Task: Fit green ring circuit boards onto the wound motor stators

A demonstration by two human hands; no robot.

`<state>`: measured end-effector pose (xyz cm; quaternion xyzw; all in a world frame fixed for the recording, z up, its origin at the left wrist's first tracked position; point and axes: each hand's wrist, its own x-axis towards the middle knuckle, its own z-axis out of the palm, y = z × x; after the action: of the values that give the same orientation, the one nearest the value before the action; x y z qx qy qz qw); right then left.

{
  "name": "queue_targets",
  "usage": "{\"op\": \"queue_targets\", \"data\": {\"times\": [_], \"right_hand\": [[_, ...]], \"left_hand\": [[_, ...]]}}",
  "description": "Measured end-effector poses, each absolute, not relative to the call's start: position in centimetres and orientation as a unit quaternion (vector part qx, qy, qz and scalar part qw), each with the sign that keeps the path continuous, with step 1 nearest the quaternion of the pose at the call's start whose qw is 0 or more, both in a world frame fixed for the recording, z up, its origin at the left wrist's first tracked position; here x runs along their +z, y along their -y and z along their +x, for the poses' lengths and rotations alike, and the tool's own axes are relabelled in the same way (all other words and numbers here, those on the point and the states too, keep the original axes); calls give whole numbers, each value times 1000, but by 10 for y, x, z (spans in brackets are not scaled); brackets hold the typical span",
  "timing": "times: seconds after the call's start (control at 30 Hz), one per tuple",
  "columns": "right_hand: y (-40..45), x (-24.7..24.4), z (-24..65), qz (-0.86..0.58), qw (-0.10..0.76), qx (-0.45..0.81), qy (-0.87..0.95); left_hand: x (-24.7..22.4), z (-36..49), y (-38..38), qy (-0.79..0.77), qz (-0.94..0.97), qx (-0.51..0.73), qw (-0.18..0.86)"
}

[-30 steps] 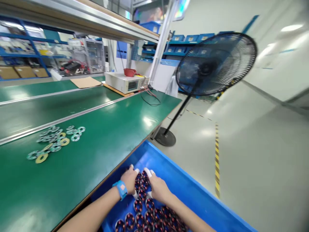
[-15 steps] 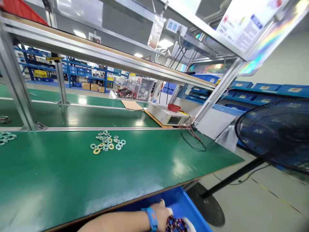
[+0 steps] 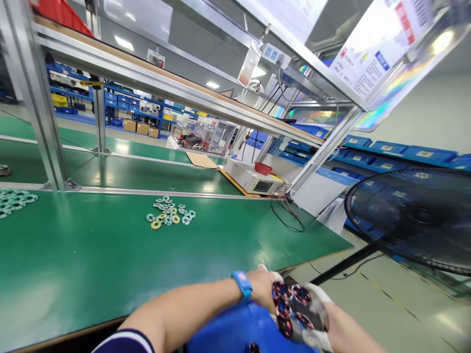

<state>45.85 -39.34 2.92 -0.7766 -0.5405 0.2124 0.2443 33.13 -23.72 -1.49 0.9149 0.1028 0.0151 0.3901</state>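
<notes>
Several motor stators [image 3: 282,308], dark rings with copper-red windings, are bunched between my two hands above the blue bin [image 3: 231,328] at the table's front edge. My left hand [image 3: 263,289], wearing a blue wristband and white finger covers, is closed around the left side of the bunch. On the opposite side my right hand [image 3: 329,311], also in white finger covers, grips the bunch and is partly blurred. Another dark ringed part [image 3: 253,348] shows low inside the bin. Some of the fingers are hidden behind the stators.
Small flat green-white and yellow rings [image 3: 168,217] lie on the green table [image 3: 110,255], with more green-white rings [image 3: 14,200] at far left. A black fan [image 3: 415,215] stands to the right. A boxy instrument [image 3: 253,177] with cables sits at the back.
Both hands have come up out of the blue bin with the stators, moving right. My right hand now shows clearly, and the view has shifted slightly.
</notes>
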Motion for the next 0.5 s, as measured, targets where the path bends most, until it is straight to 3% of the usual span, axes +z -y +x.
{"op": "queue_targets", "data": {"times": [0.07,0.2,0.5], "right_hand": [[367,58,435,-752,212,257,569],[290,80,367,-744,153,217,613],[145,24,167,-610,127,275,733]], "left_hand": [[6,309,218,-110,925,34,362],[31,232,161,-181,938,65,289],[22,-19,86,-408,889,6,207]]}}
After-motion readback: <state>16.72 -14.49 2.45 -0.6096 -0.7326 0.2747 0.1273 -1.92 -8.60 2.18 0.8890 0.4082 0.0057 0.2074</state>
